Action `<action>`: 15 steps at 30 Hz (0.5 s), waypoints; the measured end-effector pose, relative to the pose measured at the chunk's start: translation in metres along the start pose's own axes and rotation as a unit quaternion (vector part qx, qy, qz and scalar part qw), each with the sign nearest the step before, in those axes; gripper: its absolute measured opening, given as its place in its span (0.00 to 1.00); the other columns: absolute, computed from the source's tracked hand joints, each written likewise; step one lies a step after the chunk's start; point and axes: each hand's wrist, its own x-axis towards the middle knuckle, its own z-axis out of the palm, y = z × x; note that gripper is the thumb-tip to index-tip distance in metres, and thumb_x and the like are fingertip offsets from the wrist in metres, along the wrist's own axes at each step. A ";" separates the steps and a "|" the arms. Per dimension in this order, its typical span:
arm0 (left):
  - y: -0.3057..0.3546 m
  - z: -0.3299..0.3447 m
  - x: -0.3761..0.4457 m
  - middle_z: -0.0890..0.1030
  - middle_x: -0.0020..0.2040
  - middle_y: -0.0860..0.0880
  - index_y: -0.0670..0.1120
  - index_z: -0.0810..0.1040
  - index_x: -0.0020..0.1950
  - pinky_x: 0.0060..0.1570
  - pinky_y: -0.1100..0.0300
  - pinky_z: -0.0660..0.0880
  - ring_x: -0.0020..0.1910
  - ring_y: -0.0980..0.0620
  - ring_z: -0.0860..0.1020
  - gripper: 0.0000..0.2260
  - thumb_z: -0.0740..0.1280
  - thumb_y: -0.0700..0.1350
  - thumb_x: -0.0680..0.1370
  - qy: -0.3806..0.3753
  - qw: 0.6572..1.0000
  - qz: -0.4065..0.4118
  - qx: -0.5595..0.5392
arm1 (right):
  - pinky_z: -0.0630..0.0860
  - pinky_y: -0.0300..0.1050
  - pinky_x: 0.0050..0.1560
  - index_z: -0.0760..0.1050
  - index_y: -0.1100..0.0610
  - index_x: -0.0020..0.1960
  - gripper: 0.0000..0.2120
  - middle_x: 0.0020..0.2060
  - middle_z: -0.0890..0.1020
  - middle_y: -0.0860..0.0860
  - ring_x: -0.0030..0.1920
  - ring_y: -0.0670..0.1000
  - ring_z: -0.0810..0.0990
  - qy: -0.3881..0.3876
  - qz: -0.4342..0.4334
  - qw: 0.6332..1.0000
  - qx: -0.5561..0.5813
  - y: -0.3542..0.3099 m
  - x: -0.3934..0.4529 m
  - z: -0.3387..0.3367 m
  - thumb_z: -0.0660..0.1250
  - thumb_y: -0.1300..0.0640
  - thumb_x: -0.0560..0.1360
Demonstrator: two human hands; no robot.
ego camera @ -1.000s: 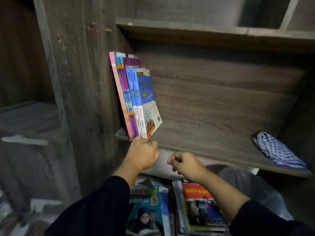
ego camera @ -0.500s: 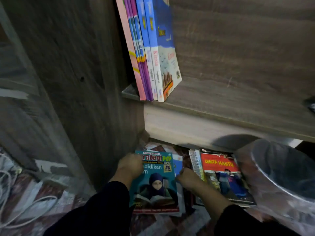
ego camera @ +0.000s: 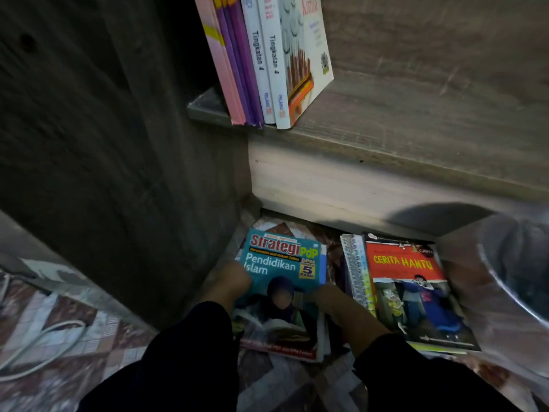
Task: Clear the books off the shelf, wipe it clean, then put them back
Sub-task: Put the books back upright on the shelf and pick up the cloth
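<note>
A teal book titled Strategi PdP [ego camera: 282, 263] tops a stack on the patterned floor below the shelf. My left hand [ego camera: 230, 281] grips its left edge and my right hand [ego camera: 325, 294] holds its right edge, fingers tucked under the cover. To the right lies a red book titled Cerita Hantu [ego camera: 416, 292] over a spiral notebook [ego camera: 355, 269]. Several books [ego camera: 261, 63] stand upright at the left end of the wooden shelf [ego camera: 416, 123].
A dark wooden side panel [ego camera: 118, 144] rises at the left. White cables [ego camera: 44, 343] lie on the floor at lower left. A shiny rounded container [ego camera: 517, 263] sits at the right edge, close to the red book.
Both hands dropped from the shelf edge to the floor stack and took hold of the teal book. The view tilted down, so the checked cloth on the shelf is out of frame.
</note>
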 end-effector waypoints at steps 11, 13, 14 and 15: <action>-0.019 0.022 -0.001 0.79 0.44 0.34 0.35 0.77 0.50 0.34 0.55 0.75 0.37 0.39 0.78 0.11 0.61 0.31 0.70 -0.119 0.923 -0.114 -0.347 | 0.74 0.44 0.41 0.75 0.69 0.56 0.16 0.49 0.81 0.60 0.46 0.56 0.78 0.026 0.017 0.987 0.160 0.006 0.019 0.005 0.66 0.74 0.69; -0.023 0.020 -0.001 0.78 0.42 0.34 0.34 0.76 0.48 0.32 0.59 0.73 0.34 0.40 0.76 0.12 0.59 0.29 0.68 -0.126 0.922 -0.143 -0.338 | 0.72 0.43 0.39 0.74 0.70 0.57 0.17 0.48 0.80 0.60 0.46 0.55 0.76 0.025 0.024 0.978 0.205 0.005 0.021 0.007 0.63 0.77 0.69; -0.025 0.021 0.000 0.78 0.42 0.34 0.34 0.76 0.47 0.32 0.59 0.73 0.35 0.39 0.76 0.13 0.59 0.28 0.65 -0.125 0.923 -0.151 -0.330 | 0.70 0.41 0.37 0.73 0.71 0.58 0.17 0.48 0.79 0.60 0.45 0.54 0.76 0.026 0.034 0.973 0.225 0.005 0.019 0.008 0.61 0.78 0.69; -0.027 0.022 0.002 0.78 0.43 0.33 0.33 0.76 0.46 0.34 0.58 0.74 0.37 0.38 0.76 0.15 0.60 0.28 0.61 -0.119 0.928 -0.154 -0.319 | 0.70 0.41 0.36 0.72 0.72 0.58 0.18 0.47 0.78 0.60 0.44 0.54 0.75 0.028 0.038 0.969 0.242 0.005 0.017 0.010 0.60 0.79 0.69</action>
